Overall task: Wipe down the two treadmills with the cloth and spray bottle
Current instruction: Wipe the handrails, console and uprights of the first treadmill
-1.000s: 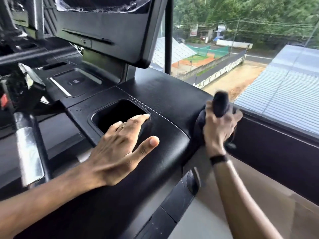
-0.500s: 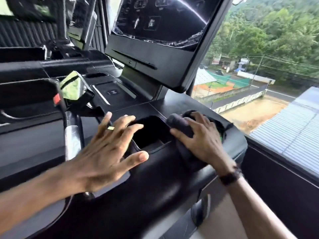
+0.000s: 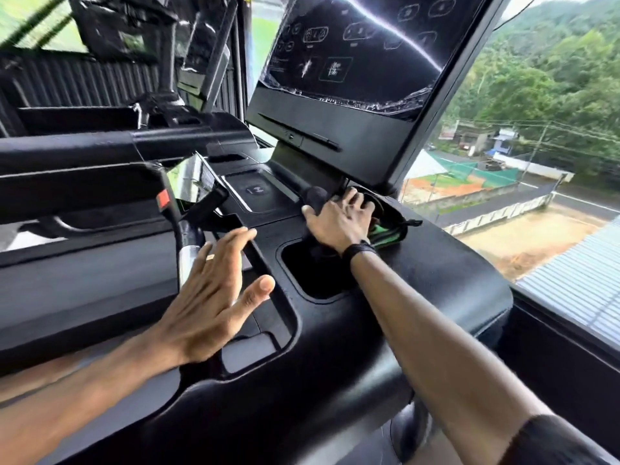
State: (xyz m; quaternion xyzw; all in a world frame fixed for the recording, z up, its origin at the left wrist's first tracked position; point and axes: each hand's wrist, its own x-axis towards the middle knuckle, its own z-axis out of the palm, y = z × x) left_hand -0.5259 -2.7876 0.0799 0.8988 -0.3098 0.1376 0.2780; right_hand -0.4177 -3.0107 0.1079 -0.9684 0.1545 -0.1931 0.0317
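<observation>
At the console base beneath the screen [image 3: 362, 78], the right hand [image 3: 339, 219], fingers spread pressing the cloth [image 3: 315, 196], may snag the cup recess [image 3: 312, 273]; left hand [image 3: 214, 290] hovers, fingers spread.

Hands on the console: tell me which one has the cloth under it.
The right hand, up by the foot of the screen, presses the dark cloth onto the console. The left hand, wearing a ring, is bare and spread.
</observation>
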